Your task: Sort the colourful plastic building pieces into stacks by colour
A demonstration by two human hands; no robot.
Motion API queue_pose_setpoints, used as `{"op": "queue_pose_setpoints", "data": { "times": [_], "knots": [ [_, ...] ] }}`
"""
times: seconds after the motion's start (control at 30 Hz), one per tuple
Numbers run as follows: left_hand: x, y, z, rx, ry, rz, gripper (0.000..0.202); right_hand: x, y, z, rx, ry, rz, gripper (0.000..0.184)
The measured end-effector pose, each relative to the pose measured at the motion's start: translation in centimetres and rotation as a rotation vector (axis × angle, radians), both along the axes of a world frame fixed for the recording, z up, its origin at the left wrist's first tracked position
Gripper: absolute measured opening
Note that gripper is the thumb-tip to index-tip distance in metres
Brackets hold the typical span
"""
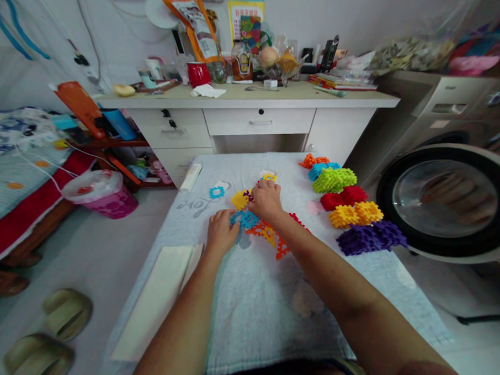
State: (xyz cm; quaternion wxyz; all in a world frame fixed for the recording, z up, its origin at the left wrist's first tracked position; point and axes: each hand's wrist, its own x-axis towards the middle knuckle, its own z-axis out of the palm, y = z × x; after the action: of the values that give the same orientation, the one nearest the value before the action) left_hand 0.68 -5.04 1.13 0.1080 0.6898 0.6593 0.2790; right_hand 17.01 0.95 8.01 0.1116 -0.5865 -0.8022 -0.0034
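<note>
My left hand point(221, 230) rests on the grey cloth-covered table point(255, 298), fingers curled down against a blue snowflake piece point(246, 218) of a flat assembly of coloured interlocking pieces point(262, 225). My right hand point(267, 200) lies on the same assembly, fingers bent and pressing at a yellow piece point(239, 199) with a small purple piece beside it. Orange and red pieces point(282, 247) stick out under my right wrist. A loose blue piece point(216, 191) lies to the left.
Sorted heaps of pieces line the table's right side: orange point(313, 161), green point(335, 179), red point(344, 198), yellow point(355, 214), purple point(370, 237). A cream box point(155, 302) lies at front left. A cluttered desk point(246, 96) stands behind, a washing machine point(449, 201) to the right, a pink bin point(101, 194) and bed to the left.
</note>
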Motion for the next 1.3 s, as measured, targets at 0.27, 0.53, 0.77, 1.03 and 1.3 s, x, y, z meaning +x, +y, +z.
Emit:
{"op": "queue_pose_setpoints", "data": {
  "times": [0.27,0.53,0.77,1.03,1.3],
  "knots": [
    [0.0,0.0,-0.1,0.000,0.022,-0.013,0.033,4.8,-3.4,1.8,0.127,0.071,-0.041,0.026],
    [-0.3,0.2,-0.3,-0.019,0.083,-0.033,0.030,12.8,-9.6,2.8,0.212,0.261,-0.046,0.017],
    [-0.6,0.5,-1.0,-0.006,0.100,-0.039,0.032,23.6,-14.4,3.3,0.370,0.190,-0.330,0.019],
    [-0.8,0.5,-1.3,-0.014,0.114,-0.042,0.035,28.7,-16.8,2.6,0.348,0.076,-0.536,0.025],
    [-0.9,0.6,-1.3,0.002,0.110,-0.042,0.033,29.7,-16.9,2.7,0.317,0.042,-0.539,0.028]
  ]
}}
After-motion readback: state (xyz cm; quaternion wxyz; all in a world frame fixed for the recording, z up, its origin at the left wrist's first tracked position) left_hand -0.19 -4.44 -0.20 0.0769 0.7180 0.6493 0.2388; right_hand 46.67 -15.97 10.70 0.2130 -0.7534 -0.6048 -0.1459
